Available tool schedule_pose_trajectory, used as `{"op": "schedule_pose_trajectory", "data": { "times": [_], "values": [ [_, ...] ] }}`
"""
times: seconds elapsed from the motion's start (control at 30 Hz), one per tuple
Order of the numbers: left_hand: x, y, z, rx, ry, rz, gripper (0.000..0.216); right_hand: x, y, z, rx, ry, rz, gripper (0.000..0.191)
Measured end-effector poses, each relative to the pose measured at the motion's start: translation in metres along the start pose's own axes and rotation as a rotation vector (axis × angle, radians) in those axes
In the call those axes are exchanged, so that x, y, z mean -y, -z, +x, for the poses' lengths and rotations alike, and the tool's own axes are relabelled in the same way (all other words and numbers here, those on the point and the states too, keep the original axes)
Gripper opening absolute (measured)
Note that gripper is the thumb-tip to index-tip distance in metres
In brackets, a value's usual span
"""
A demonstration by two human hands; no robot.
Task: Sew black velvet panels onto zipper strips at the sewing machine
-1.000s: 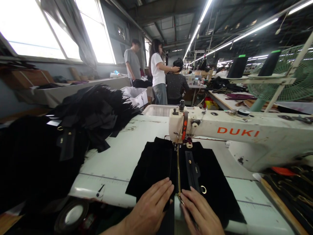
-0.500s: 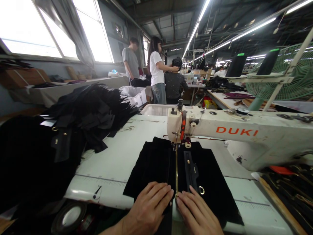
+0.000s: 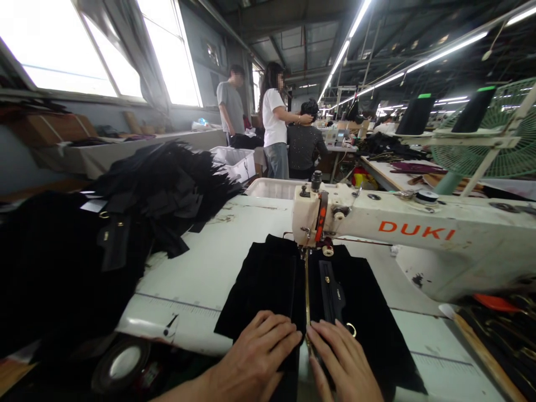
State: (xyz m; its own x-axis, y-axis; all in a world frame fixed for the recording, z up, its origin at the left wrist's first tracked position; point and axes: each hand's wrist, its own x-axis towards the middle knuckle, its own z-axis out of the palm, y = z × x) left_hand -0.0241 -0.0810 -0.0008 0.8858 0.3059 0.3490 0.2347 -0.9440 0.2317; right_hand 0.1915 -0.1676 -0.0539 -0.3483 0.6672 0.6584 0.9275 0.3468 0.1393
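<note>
Zipper: gold-toothed zipper (image 3: pixel 307 290) runs pretty much straight away from me, near end at my fingers, far end at the needle area of my DUKI sewing machine (image 3: pixel 377 218). That's its long axis, dead lengthwise.
Fabric: black fabric panel (image 3: pixel 263 285), on the pale surface (image 3: pixel 234 223) and spread either side of the zipper, far part under the machine head. Looks deep matte black, plain on the left half.
Patch: dark patch (image 3: pixel 330 290) right of the zipper, roughly parallel but its near end leans right. Got a little gold stud and tiny light lettering, can't read it.
Ring: gold ring (image 3: pixel 352 330) just beside the patch's near end.
Left hand: my left hand (image 3: pixel 266 346) is palm down on the fabric, fingers together and stretched out, not clutching anything.
Right hand: my right hand (image 3: pixel 345 357) has its fingertips right by the zipper; can't tell if they're pinching it.
</note>
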Motion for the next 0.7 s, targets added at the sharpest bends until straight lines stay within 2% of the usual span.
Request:
{"op": "schedule_pose_trajectory", "data": {
  "times": [0.13, 0.23, 0.33, 0.47, 0.57, 0.7],
  "values": [
    [0.000, -0.003, 0.000, 0.001, 0.040, -0.087, 0.062, -0.003, -0.002, 0.006, 0.045, 0.045, 0.011, 0.032],
    [-0.001, -0.004, 0.001, -0.016, 0.066, -0.118, 0.058, -0.005, 0.002, 0.014, 0.044, 0.020, 0.121, 0.032],
    [-0.001, -0.003, 0.002, -0.013, 0.057, -0.127, 0.059, -0.007, 0.009, 0.026, 0.057, -0.093, 0.284, 0.027],
    [0.000, -0.001, 0.003, 0.031, 0.059, -0.157, 0.059, -0.010, 0.011, 0.030, 0.170, -0.287, 0.472, 0.019],
    [0.001, 0.002, 0.003, 0.044, 0.035, -0.176, 0.060, -0.008, 0.007, 0.024, 0.203, -0.346, 0.502, 0.027],
    [0.002, 0.003, 0.003, 0.053, 0.030, -0.187, 0.060, -0.003, -0.001, 0.018, 0.146, -0.383, 0.484, 0.018]
  ]
}}
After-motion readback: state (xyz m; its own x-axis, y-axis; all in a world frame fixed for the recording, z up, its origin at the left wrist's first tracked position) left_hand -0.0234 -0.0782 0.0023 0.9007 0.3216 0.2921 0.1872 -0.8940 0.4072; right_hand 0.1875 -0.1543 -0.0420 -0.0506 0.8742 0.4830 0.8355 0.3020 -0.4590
